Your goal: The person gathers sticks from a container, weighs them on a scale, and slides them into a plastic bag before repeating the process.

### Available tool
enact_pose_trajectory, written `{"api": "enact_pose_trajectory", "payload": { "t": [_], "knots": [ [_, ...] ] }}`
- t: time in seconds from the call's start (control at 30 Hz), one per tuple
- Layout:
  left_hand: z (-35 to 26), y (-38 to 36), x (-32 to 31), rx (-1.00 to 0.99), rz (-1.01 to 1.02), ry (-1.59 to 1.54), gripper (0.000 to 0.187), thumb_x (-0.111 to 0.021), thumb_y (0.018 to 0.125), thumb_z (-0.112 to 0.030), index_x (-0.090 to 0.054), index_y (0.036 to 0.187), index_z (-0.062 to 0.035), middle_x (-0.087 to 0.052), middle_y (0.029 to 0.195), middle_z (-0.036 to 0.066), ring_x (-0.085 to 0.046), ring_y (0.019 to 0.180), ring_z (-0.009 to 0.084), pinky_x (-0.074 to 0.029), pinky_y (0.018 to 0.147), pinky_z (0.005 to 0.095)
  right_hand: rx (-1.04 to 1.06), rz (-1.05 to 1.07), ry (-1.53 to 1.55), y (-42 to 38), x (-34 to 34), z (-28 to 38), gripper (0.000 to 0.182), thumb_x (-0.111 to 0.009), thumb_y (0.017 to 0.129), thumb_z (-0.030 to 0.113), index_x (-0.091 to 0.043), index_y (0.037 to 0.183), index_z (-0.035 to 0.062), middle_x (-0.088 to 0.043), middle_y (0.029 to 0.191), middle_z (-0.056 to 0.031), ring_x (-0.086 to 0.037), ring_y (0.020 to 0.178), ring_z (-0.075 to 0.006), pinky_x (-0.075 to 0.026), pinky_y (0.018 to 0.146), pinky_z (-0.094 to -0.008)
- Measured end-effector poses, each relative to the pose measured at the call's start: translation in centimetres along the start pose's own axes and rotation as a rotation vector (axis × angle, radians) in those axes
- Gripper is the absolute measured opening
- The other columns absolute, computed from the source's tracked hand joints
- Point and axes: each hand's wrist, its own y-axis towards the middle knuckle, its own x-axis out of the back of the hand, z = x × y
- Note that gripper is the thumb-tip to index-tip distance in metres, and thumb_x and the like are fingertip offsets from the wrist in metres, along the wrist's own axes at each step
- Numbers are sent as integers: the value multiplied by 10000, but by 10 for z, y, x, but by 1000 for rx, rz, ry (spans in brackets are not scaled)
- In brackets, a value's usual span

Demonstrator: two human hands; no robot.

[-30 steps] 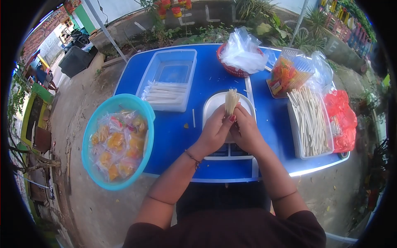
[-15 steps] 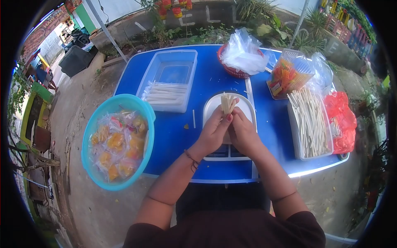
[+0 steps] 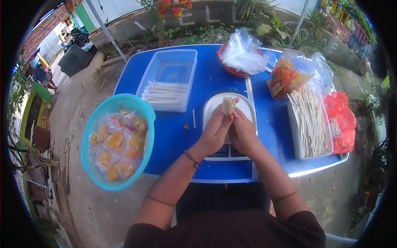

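A bundle of pale flat sticks [image 3: 228, 106] stands up between my two hands, its tips showing above the fingers. My left hand [image 3: 215, 131] is closed around the bundle from the left. From the other side my right hand [image 3: 244, 129] presses against it, fingers wrapped round; the lower ends are hidden by both hands. Beneath them is a white kitchen scale [image 3: 210, 108] with a rounded tray, partly covered by the hands. To the right, a clear plastic box [image 3: 315, 156] holds many loose sticks [image 3: 308, 124] of a similar look.
On the blue table [image 3: 173, 146], a translucent box [image 3: 173, 62] holds wrapped stick bundles [image 3: 165, 93]. A turquoise basin [image 3: 92, 165] of bagged orange food is at left. Behind are a red basket [image 3: 235, 73] with plastic bags, a clear basket [image 3: 289, 72] of orange packets, and a red bag [image 3: 343, 120].
The bundle's tips have drawn closer together and sit slightly lower. Both hands stay in nearly the same place over the scale.
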Motion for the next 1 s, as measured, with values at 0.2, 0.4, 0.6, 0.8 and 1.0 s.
{"api": "enact_pose_trajectory", "payload": {
  "t": [0.2, 0.4, 0.6, 0.8, 1.0],
  "knots": [
    [-12, 1, 2, 50, -12, -115, 286, -352, 1060, -278, -499, 1169, -58, -398, 1485, 168, -393, 1343, 242, -260, 1147, 399, -7, 35, -23, -3, -3, -7, 352, -578, 853, -45, -503, 1196, -35, -595, 1041, -213, -597, 943, -409, -503, 798, -437],
    [-11, 0, 2, 38, -11, -133, 251, -347, 1062, -279, -500, 1031, -83, -432, 1461, 157, -397, 1333, 232, -263, 1142, 400, 31, 2, -19, -1, -1, 2, 329, -598, 859, -33, -512, 1177, -26, -611, 1026, -199, -605, 934, -380, -499, 780, -433],
    [-9, 0, 1, 7, -9, -99, 236, -358, 1060, -267, -496, 1031, -79, -439, 1453, 160, -398, 1334, 237, -268, 1139, 393, 19, 12, 31, -3, 0, -1, 329, -576, 856, -51, -515, 1178, -22, -613, 1018, -208, -605, 943, -400, -496, 792, -426],
    [-18, 6, -7, 30, -44, 0, 309, -437, 1032, -171, -466, 1305, -31, -453, 1429, 170, -422, 1325, 237, -302, 1123, 387, -33, 10, 27, 0, 12, -7, 261, -571, 869, -45, -528, 1125, -18, -624, 976, -212, -615, 915, -400, -498, 762, -440],
    [-25, 30, -2, -39, -98, 375, 382, -491, 916, -3, -532, 1295, -12, -502, 1383, 164, -458, 1314, 296, -334, 1106, 389, -258, -97, 97, 26, 40, -4, 47, -506, 938, -11, -533, 951, -48, -650, 809, -210, -671, 759, -365, -510, 668, -401]
  ]
}}
